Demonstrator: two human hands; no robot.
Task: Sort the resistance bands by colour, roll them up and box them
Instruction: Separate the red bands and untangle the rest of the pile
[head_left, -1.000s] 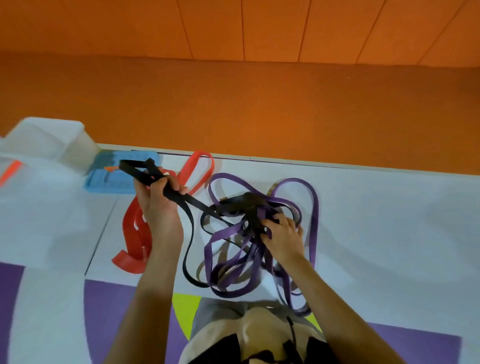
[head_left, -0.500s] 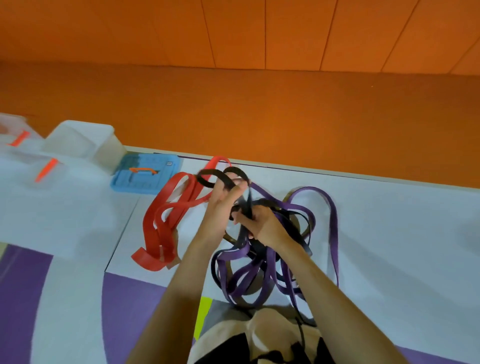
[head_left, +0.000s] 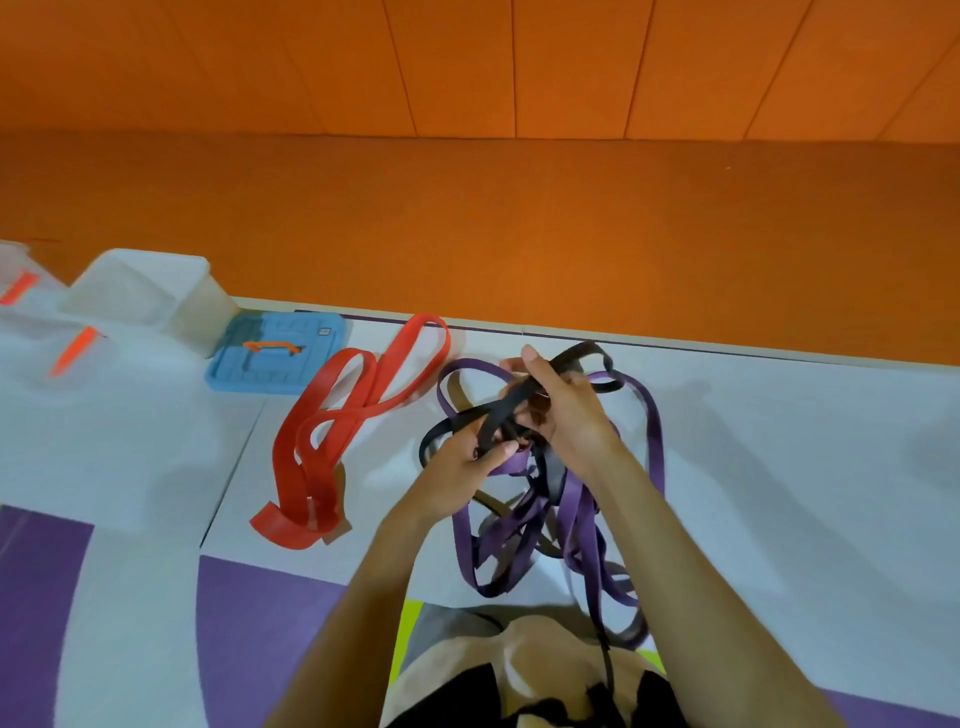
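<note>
**Black band worked loose from purple tangle**

You sit at the white mat (head_left: 779, 467), its far edge meeting the orange floor (head_left: 519, 234), with the sorting step in hand and nothing rolled or boxed. The purple bands (head_left: 519, 535) sprawl in loops in front of you, trailing down toward your lap. The red bands (head_left: 322, 447) lie apart to the left as their own heap, which suggests that colour is already sorted. Beyond them a clear box (head_left: 156, 296) stands open and empty near the mat's far left edge, a blue lid (head_left: 275, 353) flat just beside it.

The black band (head_left: 498, 410) crosses the knot at the middle, one loop showing above your hands. Your right hand (head_left: 571, 415) is curled closed around it from above, thumb raised. Your left hand (head_left: 462, 462) grips a lower stretch of the same band, fingers folded around it where it meets the purple.

The next move probably calls for feeding the black band back through the purple loops rather than pulling hard, since tension would likely tighten the snarl; then lay it in its own heap clear of the red
</note>
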